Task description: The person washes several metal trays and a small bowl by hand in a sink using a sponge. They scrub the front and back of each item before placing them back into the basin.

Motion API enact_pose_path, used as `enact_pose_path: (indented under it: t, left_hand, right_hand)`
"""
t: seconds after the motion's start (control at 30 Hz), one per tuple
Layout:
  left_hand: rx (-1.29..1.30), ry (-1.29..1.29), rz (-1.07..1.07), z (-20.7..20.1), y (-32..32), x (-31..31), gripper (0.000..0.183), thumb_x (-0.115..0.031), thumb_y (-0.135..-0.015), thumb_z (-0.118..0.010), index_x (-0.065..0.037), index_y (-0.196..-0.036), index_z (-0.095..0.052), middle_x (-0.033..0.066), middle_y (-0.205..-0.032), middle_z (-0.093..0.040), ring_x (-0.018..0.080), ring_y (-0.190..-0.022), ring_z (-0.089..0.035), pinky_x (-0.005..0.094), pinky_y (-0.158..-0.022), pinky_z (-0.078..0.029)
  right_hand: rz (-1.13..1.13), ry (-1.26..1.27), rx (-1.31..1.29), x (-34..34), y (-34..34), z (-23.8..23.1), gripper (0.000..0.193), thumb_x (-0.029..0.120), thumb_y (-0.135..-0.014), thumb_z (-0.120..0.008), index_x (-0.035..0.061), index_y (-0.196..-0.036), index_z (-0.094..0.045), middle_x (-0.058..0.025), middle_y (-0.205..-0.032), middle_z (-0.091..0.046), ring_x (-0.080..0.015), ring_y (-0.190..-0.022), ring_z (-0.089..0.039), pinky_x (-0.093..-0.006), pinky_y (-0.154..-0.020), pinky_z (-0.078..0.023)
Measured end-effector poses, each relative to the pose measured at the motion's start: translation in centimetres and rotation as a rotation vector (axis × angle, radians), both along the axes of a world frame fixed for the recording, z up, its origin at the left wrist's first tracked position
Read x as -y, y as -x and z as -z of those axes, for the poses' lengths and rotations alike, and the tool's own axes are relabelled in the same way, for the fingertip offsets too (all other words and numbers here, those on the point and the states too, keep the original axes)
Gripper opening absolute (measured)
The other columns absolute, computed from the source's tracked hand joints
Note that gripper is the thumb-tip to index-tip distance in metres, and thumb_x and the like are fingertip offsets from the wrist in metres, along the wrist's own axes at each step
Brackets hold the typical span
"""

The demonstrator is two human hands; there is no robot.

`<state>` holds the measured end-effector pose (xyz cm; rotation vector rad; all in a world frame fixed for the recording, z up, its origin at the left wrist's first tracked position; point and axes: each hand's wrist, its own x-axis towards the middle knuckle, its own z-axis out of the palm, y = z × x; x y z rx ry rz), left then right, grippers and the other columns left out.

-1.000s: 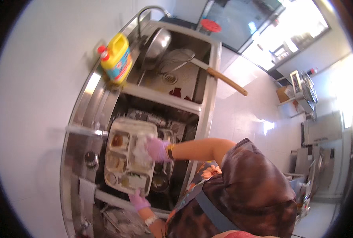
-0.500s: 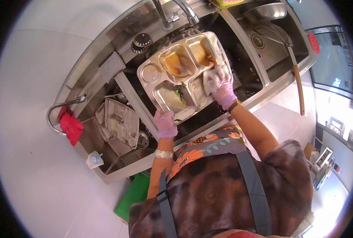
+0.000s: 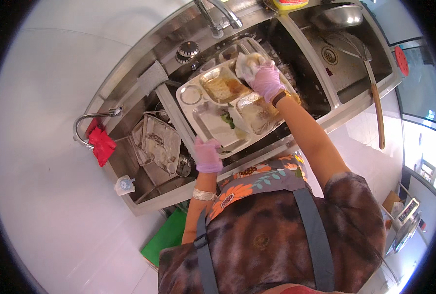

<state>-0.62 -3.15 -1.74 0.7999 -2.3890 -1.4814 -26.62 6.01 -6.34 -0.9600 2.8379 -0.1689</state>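
While your left hand [image 3: 208,156] has its fingers closed on the near rim of the metal tray [image 3: 210,128], fingertips underneath hidden, your right hand [image 3: 267,83] has fingers curled round a whitish cloth [image 3: 246,67] at the tray's far side. Tray's over the middle basin [image 3: 321,100], compartments up, brown residue [image 3: 235,87] and green scraps [image 3: 227,119] on it.

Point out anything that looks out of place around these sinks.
A wooden-handled utensil looks askew: its handle hangs past the right basin's front rim rather than lying inside. Green scraps also litter the tray in the left hand.
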Motion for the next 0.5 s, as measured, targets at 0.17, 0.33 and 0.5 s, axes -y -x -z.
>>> enact_pose_path:
  t: [0.17, 0.33, 0.5]
  left_hand:
    - [-0.061, -0.687, -0.589, -4.5, 1.0, 1.2, 0.021, 0.007, -0.056, -0.045, -0.001, -0.076, -0.046, 0.004, -0.058, -0.048, 0.0143, -0.054, -0.048, 0.0234, -0.052, -0.039]
    - [-0.012, -0.697, -0.667, -1.6, 0.5, 2.0, 0.023, 0.007, -0.059, -0.048, 0.0, -0.081, -0.043, 0.0038, -0.057, -0.048, 0.013, -0.049, -0.046, 0.0233, -0.048, -0.037]
    - [-0.025, -0.793, -0.606, 3.5, -3.6, 2.1, 0.028, 0.005, -0.06, -0.054, -0.003, -0.078, -0.033, 0.0031, -0.059, -0.044, 0.0125, -0.051, -0.045, 0.0253, -0.047, -0.038]
  right_hand:
    - [-0.326, -0.023, 0.033, -1.1, 2.0, -0.9, 0.036, 0.029, -0.077, -0.05, 0.0139, -0.11, -0.047, -0.0171, -0.106, -0.049, -0.033, -0.086, -0.054, -0.0371, -0.076, -0.044]
    - [-0.259, -0.131, 0.172, 0.5, 2.7, 3.4, 0.041, 0.021, -0.076, -0.051, 0.0158, -0.116, -0.045, -0.015, -0.115, -0.044, -0.0326, -0.101, -0.046, -0.0381, -0.083, -0.039]
    - [-0.644, 0.065, 0.155, 0.3, -1.6, 1.2, 0.04, 0.022, -0.077, -0.046, 0.015, -0.117, -0.045, -0.0105, -0.122, -0.04, -0.0267, -0.11, -0.04, -0.043, -0.09, -0.032]
